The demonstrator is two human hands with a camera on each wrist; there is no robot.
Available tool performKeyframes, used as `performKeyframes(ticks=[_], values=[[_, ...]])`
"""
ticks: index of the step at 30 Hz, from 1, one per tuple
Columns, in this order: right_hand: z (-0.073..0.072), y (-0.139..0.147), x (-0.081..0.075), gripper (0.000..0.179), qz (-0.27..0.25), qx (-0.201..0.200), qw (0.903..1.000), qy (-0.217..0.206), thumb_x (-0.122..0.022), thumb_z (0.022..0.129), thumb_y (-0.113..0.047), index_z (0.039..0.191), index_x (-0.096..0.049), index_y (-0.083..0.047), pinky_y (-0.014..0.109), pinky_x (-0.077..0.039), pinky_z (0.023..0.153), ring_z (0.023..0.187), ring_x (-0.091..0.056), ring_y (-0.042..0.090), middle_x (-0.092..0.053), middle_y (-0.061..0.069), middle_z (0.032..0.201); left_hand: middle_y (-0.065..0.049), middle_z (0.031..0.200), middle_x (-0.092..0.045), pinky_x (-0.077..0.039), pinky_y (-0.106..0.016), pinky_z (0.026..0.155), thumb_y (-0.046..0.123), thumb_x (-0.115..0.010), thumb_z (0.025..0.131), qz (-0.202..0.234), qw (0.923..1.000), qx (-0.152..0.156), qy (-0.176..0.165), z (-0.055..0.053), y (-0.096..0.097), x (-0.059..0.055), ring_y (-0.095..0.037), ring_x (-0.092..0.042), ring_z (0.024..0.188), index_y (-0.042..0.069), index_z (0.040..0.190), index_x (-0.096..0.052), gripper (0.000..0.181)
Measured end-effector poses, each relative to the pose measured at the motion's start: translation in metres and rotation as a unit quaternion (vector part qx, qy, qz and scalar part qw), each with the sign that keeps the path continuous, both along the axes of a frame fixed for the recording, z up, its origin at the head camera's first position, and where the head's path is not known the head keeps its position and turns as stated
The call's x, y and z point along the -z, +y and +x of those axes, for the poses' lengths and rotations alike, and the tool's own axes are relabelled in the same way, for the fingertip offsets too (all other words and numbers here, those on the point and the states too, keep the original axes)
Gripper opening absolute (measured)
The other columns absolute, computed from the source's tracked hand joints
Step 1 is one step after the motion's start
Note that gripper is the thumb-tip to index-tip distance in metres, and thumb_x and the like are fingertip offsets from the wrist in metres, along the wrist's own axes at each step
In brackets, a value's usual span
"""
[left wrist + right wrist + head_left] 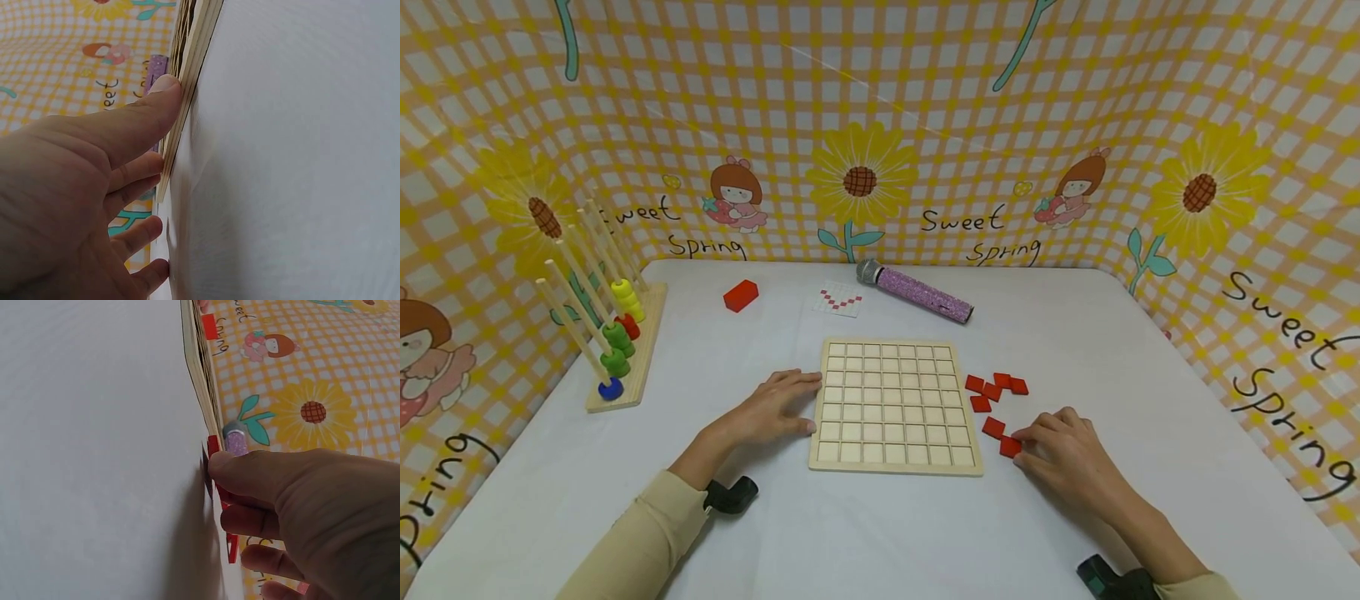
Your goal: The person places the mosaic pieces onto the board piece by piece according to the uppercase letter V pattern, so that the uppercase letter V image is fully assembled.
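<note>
A square wooden grid board (895,472) lies flat on the table, its cells bare. My left hand (767,410) rests at its left side, fingers loosely spread, the thumb (164,94) and fingertips against the board's edge in the left wrist view. To the right of the board, my right hand (1063,454) pinches a small red square tile (1010,447) between thumb and fingers. In the right wrist view this tile (213,445) is tilted, with a dark shadow below it. Another red tile (993,427) lies beside it, and several more (992,392) are scattered farther back.
Behind the board lie a purple glittery microphone (925,294), a small card (838,299) with a red checked pattern and a red block (741,296). At the left stands a wooden peg rack (651,333) with coloured beads. A patterned cloth (880,100) surrounds the white table.
</note>
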State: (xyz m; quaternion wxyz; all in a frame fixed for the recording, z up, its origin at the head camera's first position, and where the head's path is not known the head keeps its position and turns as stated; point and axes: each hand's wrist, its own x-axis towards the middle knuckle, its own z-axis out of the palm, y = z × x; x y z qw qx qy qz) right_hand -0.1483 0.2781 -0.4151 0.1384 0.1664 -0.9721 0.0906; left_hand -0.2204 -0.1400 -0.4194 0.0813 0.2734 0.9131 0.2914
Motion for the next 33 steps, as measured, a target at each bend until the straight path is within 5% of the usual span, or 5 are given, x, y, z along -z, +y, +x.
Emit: performKeyframes(ticks=[10,33], values=[[-0.002,-0.018,-0.005,0.025,-0.027,-0.044,0.9983,0.028,-0.082,0.067,-0.018,0.09,-0.074,-0.013,0.035,-0.036,0.074,0.086,-0.045,0.014,-0.064,-0.005,0.081,-0.007,0.151,-0.038,-0.021,-0.059,0.112,0.024,-0.07,0.085,-0.01,0.9999,0.01,0.005,0.001,0.0,0.001,-0.035,-0.024,0.142,0.007,0.14,-0.045,0.063],[-0.024,-0.086,-0.007,0.021,-0.041,-0.121,0.9919,-0.001,-0.078,0.072,-0.022,0.092,-0.075,-0.016,0.027,-0.031,0.072,0.085,-0.042,0.011,-0.065,-0.005,0.085,-0.008,0.151,-0.038,-0.021,-0.06,0.111,0.024,-0.07,0.085,-0.008,0.9999,0.01,-0.004,0.002,0.002,0.0,-0.036,-0.027,0.14,0.005,0.14,-0.045,0.063]])
